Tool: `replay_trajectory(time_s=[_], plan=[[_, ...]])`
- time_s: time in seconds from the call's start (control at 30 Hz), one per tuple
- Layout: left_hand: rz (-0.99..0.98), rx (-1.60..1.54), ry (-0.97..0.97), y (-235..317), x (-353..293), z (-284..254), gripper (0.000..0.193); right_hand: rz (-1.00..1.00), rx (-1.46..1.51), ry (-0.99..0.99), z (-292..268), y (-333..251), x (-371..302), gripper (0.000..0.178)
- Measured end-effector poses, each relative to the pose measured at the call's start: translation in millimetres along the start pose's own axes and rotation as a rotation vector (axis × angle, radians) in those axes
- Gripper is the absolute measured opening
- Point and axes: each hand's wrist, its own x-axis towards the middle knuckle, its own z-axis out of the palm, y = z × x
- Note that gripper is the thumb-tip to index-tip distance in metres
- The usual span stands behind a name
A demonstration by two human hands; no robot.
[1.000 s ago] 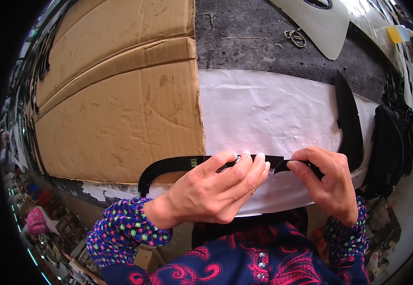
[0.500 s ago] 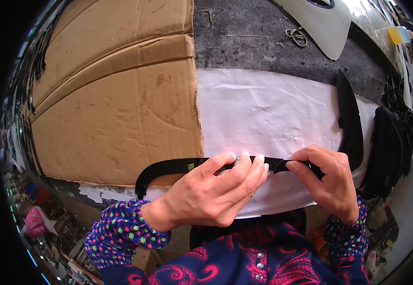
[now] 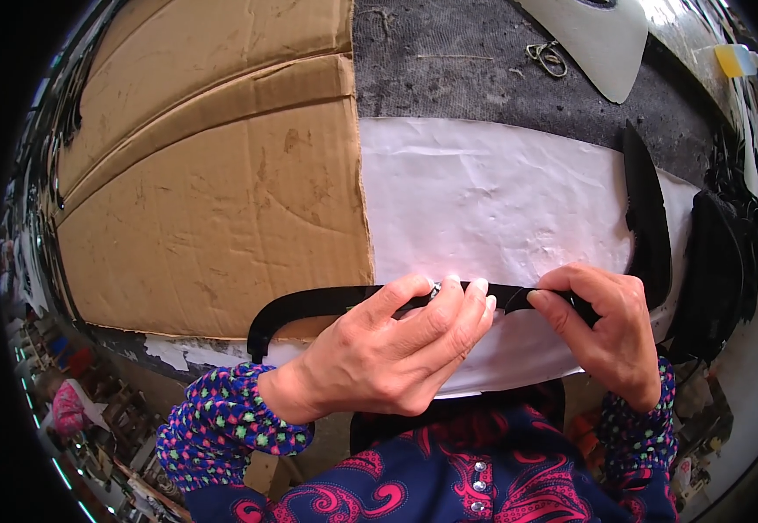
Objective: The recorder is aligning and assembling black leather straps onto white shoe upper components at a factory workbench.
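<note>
Little has shifted since half a second ago: we still pinch the curved black fabric strip (image 3: 309, 303) at the table's near edge, left hand (image 3: 387, 349) gripping its middle, right hand (image 3: 610, 327) its right end, over white paper (image 3: 483, 192) beside brown cardboard (image 3: 213, 192).

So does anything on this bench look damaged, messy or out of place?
Mostly wear. The cardboard sheet is creased, stained and ragged along its edge. The white paper is wrinkled, and the table edge below looks chipped and patchy. Both hands, left hand and right hand, pinch a curved black strip, which looks intact.
</note>
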Motion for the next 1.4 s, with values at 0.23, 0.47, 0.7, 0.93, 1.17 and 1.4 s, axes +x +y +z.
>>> replay_trajectory(time_s=[0.23, 0.47, 0.7, 0.93, 1.17, 1.4], plan=[[0.020, 0.011, -0.004, -0.6, 1.3, 0.0, 0.031, -0.009, 0.008, 0.024, 1.2, 1.8, -1.2, 0.009], [0.020, 0.025, -0.017, -0.3, 0.8, 0.8, 0.033, 0.001, 0.066, 0.014, -1.1, 5.9, -2.8, 0.010], [0.047, 0.051, -0.011, -1.2, 1.1, 1.4, 0.032, 0.034, 0.130, 0.001, -5.9, 6.7, -4.9, 0.010], [0.044, 0.063, 0.005, -0.7, -0.1, 3.7, 0.031, 0.014, 0.069, 0.021, 0.8, 3.9, -2.9, 0.010], [0.065, 0.105, -0.007, -1.1, 0.5, 2.6, 0.031, -0.007, 0.042, 0.030, 1.2, 3.6, -3.0, 0.010], [0.051, 0.080, -0.011, -0.8, 0.6, 3.4, 0.031, -0.002, 0.042, 0.028, 1.4, 3.8, -4.3, 0.010]])
